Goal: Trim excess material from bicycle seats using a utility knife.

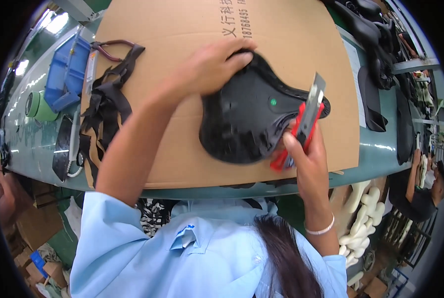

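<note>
I am pressing my left hand [209,67] down on the wide rear end of a black bicycle saddle [246,121], fingers curled over its edge, so that hand is closed on the saddle. The saddle is lying underside up on a sheet of brown cardboard [182,30], a little right of the middle of the frame. Its long axis is running from the wide end at the left toward the narrow nose, which is pointing to the right and slightly up.

My right hand [306,159] is gripping a red utility knife [304,126], fist closed round the handle, the blade sticking up toward the upper right. The knife is sitting at the saddle's lower right edge, just below the nose, touching or nearly touching the rim there; I cannot tell which. So the saddle is lying to the left of the blade, and my right hand is the nearer one to the nose.

Black straps [105,99] are lying at the cardboard's left edge.
</note>
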`<state>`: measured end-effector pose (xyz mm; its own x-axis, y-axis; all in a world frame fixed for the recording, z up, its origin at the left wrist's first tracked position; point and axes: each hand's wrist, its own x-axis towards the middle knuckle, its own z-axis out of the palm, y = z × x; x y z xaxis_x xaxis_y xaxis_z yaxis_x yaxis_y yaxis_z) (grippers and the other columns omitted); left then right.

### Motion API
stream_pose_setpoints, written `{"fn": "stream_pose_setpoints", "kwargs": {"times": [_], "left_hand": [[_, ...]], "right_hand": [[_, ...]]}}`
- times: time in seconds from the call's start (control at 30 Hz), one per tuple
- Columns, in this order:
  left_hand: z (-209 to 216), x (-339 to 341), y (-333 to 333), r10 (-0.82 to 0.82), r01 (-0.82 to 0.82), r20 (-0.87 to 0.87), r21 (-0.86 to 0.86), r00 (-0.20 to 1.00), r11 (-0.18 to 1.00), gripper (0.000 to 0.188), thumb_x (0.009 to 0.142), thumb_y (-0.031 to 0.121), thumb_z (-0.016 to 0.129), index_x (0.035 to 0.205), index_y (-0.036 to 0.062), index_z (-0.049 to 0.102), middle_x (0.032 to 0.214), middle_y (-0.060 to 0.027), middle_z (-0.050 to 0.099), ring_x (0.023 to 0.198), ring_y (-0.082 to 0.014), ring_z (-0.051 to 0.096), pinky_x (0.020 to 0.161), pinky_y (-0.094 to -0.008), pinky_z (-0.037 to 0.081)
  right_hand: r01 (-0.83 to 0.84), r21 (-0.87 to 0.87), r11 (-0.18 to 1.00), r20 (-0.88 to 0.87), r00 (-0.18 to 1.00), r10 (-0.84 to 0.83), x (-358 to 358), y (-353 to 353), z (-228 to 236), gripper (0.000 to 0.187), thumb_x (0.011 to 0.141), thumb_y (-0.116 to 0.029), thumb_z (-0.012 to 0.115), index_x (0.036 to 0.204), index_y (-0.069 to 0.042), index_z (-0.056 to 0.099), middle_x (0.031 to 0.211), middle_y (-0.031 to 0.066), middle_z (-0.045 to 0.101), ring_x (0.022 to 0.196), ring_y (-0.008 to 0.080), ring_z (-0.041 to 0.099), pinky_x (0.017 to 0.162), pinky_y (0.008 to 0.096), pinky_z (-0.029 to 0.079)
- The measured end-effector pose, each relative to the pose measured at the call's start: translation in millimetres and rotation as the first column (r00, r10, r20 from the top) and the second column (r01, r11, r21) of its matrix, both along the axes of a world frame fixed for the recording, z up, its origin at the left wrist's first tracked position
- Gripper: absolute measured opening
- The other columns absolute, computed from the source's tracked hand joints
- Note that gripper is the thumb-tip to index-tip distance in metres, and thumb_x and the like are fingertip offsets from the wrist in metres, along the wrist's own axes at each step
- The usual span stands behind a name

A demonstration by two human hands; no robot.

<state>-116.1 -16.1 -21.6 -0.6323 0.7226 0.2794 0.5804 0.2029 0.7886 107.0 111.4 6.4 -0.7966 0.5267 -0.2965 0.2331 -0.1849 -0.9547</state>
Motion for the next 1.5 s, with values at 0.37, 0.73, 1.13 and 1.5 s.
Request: {"fn": "stream_pose_setpoints", "kwargs": {"times": [0.37, 0.73, 1.13, 1.5], "left_hand": [[27, 128, -11, 0.391, -0.427, -0.177, -0.278, 0.903, 0.861, 0.024, 0.081, 0.030, 0.071, 0.076, 0.0065, 0.067, 0.065, -0.0029, 0.059, 0.070, -0.0217, 0.051, 0.068, -0.0364, 0.037], [10, 148, -9, 0.419, -0.423, 0.079, 0.036, 0.905, 0.906, 0.016, 0.072, 0.009, 0.064, 0.060, 0.0060, 0.055, 0.057, -0.0017, 0.049, 0.068, -0.0212, 0.045, 0.073, -0.0367, 0.032], [7, 151, -10, 0.463, -0.501, 0.205, 0.210, 0.862, 0.839, 0.019, 0.064, 0.003, 0.062, 0.053, 0.0063, 0.047, 0.053, -0.0025, 0.046, 0.061, -0.0198, 0.042, 0.069, -0.0356, 0.031], [2, 143, -5, 0.501, -0.632, 0.392, 0.378, 0.771, 0.677, 0.009, 0.075, 0.004, 0.064, 0.068, 0.0036, 0.058, 0.062, -0.0028, 0.050, 0.068, -0.0188, 0.046, 0.069, -0.0323, 0.036]], "right_hand": [[-0.261, 0.349, 0.900, -0.062, 0.952, 0.300, -54, 20, 5, 0.038, 0.085, -0.018, 0.070, 0.115, -0.002, 0.055, 0.086, 0.0030, 0.065, 0.070, 0.0065, 0.056, 0.062, 0.0218, 0.046], [-0.459, 0.879, 0.129, 0.381, 0.838, 0.389, 19, 33, 58, 0.065, 0.080, -0.006, 0.069, 0.140, -0.019, 0.049, 0.069, 0.0060, 0.052, 0.056, 0.0202, 0.052, 0.050, 0.0306, 0.041], [-0.646, 0.763, -0.027, 0.625, 0.727, 0.286, 21, 16, 90, 0.064, 0.080, -0.007, 0.066, 0.138, -0.028, 0.051, 0.061, 0.0049, 0.042, 0.051, 0.0201, 0.048, 0.048, 0.0355, 0.037], [-0.700, 0.708, 0.092, 0.681, 0.711, 0.173, 49, -11, 71, 0.065, 0.084, -0.006, 0.064, 0.144, -0.018, 0.041, 0.071, 0.0122, 0.055, 0.058, 0.0297, 0.056, 0.052, 0.0397, 0.043]]}}
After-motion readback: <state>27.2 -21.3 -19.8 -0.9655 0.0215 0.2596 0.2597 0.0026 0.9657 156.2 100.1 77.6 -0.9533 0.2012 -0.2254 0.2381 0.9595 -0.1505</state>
